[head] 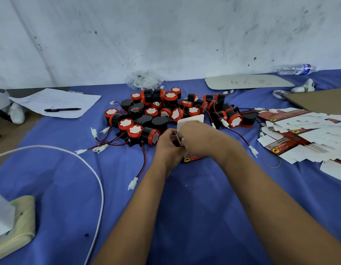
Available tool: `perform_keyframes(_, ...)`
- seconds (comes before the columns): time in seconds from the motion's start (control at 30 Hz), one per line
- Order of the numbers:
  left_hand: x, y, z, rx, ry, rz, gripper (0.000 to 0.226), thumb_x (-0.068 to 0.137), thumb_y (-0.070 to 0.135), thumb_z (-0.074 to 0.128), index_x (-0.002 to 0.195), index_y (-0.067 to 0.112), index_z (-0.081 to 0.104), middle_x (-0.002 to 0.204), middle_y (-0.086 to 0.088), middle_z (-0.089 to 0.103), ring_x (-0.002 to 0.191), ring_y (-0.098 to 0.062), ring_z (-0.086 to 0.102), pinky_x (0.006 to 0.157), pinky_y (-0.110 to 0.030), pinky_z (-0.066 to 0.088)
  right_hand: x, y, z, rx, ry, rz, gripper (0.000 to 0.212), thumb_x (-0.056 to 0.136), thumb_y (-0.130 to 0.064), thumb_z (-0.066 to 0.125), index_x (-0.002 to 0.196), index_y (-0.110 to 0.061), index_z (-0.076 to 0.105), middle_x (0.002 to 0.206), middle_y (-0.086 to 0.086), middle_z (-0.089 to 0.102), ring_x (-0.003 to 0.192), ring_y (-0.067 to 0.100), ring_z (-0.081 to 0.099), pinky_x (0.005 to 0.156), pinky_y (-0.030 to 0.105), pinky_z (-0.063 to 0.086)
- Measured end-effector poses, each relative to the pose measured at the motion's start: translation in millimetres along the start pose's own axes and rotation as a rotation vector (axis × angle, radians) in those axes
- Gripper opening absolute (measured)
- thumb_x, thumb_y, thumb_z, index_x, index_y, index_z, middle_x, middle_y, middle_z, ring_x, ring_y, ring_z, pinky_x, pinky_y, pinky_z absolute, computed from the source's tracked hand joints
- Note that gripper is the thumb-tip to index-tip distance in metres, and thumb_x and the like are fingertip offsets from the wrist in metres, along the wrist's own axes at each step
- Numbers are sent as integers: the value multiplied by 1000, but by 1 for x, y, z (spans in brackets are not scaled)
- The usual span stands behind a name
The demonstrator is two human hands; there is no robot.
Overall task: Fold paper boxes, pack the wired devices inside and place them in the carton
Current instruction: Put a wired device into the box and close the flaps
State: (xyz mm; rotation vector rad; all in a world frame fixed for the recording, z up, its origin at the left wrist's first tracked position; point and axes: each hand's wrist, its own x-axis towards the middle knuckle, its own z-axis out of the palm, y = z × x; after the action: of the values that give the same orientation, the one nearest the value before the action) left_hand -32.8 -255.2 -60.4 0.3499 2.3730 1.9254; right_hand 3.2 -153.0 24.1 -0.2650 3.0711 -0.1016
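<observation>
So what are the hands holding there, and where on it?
Both hands, left and right, grip one paper box by its upper part, near the open white flap; its red base shows below them.

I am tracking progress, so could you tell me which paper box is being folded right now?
The red paper box gripped between both hands at centre; the other boxes lie flat and untouched in the stack at right.

Head view, single camera: looking forward and down from above the blue table (185, 207), sitting close, facing the wall (166, 35) rising behind the table's far edge.
</observation>
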Motion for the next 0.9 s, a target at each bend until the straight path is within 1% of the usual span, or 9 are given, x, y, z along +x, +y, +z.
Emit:
perform_keyframes(0.07, 0, -1, 1, 17, 11, -5, 35, 82, -10, 73, 104, 14, 61, 84, 4, 68, 73, -5, 64, 54, -12, 52, 1, -3, -5, -1, 36, -19, 11, 96, -5, 54, 97, -11, 63, 71, -2, 45, 62, 11, 43, 53, 23, 35)
perform_keyframes(0.2, 4, 0, 1, 70, 32, -27, 26, 89, -6, 68, 101, 14, 60, 82, 2, 66, 71, -9, 62, 49, -11, 49, 1, 5, 3, 157, 153, -48, 16, 100, -17, 54, 84, -12, 54, 86, 6, 59, 79, 23, 56, 68, 35, 48)
perform_keyframes(0.33, 6, 2, 2, 151, 3, -42, 22, 92, -2, 67, 94, 16, 55, 83, -1, 63, 74, -13, 60, 51, -13, 50, 0, 10, 11, 347, 227, -36, 33, 101, -33, 57, 75, -13, 57, 76, 4, 57, 66, 15, 51, 57, 24, 35)
perform_keyframes(0.43, 1, 0, 1, 78, 43, -26, 32, 84, 0, 77, 95, 24, 58, 84, 6, 67, 73, -6, 63, 49, -9, 47, 3, 14, 15, 362, 247, -9, 40, 102, -31, 57, 64, -19, 53, 64, -1, 51, 58, 11, 45, 52, 20, 28)
perform_keyframes(0.5, -1, -1, 1, 34, 39, -34, 35, 83, 0, 79, 93, 26, 58, 83, 7, 68, 70, -6, 65, 49, -9, 47, 3, 16, 17, 412, 278, -18, 34, 101, -26, 59, 69, -16, 62, 68, -2, 56, 63, 11, 51, 53, 20, 35)
perform_keyframes(0.57, -2, -2, 1, -16, 27, -35, 36, 82, -1, 80, 95, 25, 59, 80, 7, 70, 66, -5, 69, 53, -12, 51, 2, 18, 21, 469, 334, -8, 19, 98, -21, 60, 86, -12, 72, 81, -1, 66, 73, 10, 60, 62, 21, 48)
perform_keyframes(0.63, -4, -3, 0, -60, 15, -23, 34, 82, 1, 81, 98, 23, 60, 80, 6, 73, 70, -4, 72, 59, -18, 57, 1, 20, 25, 514, 385, 10, 13, 96, -18, 61, 94, -13, 72, 90, -1, 70, 80, 11, 64, 70, 25, 55)
perform_keyframes(0.8, -7, -6, -1, -113, -2, 2, 34, 81, -3, 79, 103, 17, 62, 92, -1, 77, 85, -16, 76, 72, -31, 64, -3, 26, 26, 519, 349, -21, 8, 92, -13, 66, 97, -15, 73, 91, 1, 74, 86, 15, 68, 79, 37, 59)
perform_keyframes(0.9, -7, -7, -2, -78, -11, 35, 33, 81, -6, 77, 104, 12, 62, 91, -4, 75, 83, -15, 74, 71, -30, 63, -4, 27, 24, 443, 269, -64, 16, 89, -8, 67, 96, -16, 79, 91, 1, 75, 84, 15, 68, 80, 37, 59)
